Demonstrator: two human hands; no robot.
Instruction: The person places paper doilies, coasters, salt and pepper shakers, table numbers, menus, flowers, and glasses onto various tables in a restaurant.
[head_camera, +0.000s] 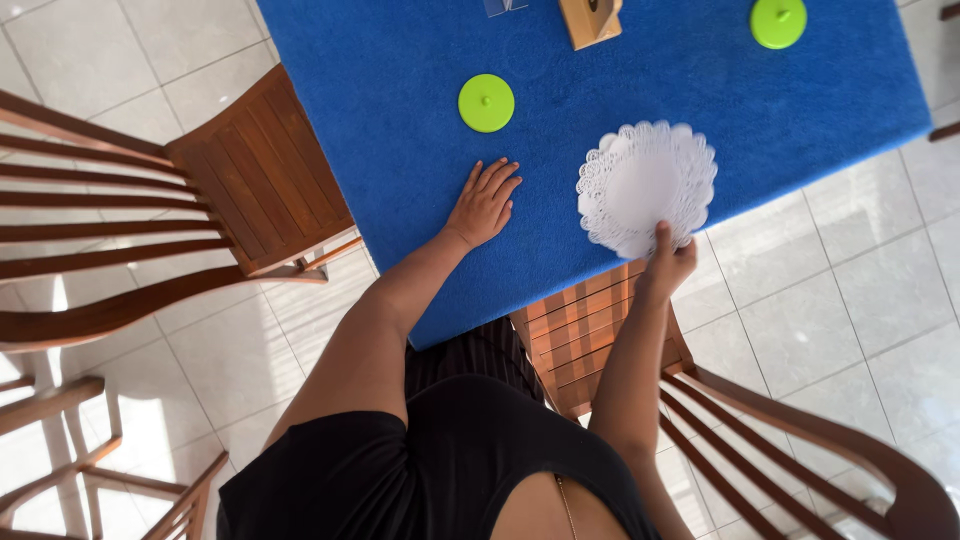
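Observation:
My right hand (668, 262) pinches the near edge of a round white paper doily (646, 185) with a lacy rim, which lies over the blue cloth of the table (400, 150) near its front edge. My left hand (485, 203) rests flat on the blue cloth, fingers together and pointing away from me, holding nothing. A lime green round lid (486, 103) sits just beyond my left hand.
A second green lid (778, 22) lies at the far right of the table, and a small wooden holder (590, 20) and a clear object (503, 6) stand at the far edge. Wooden chairs (230, 190) (620, 330) flank me on the white tiled floor.

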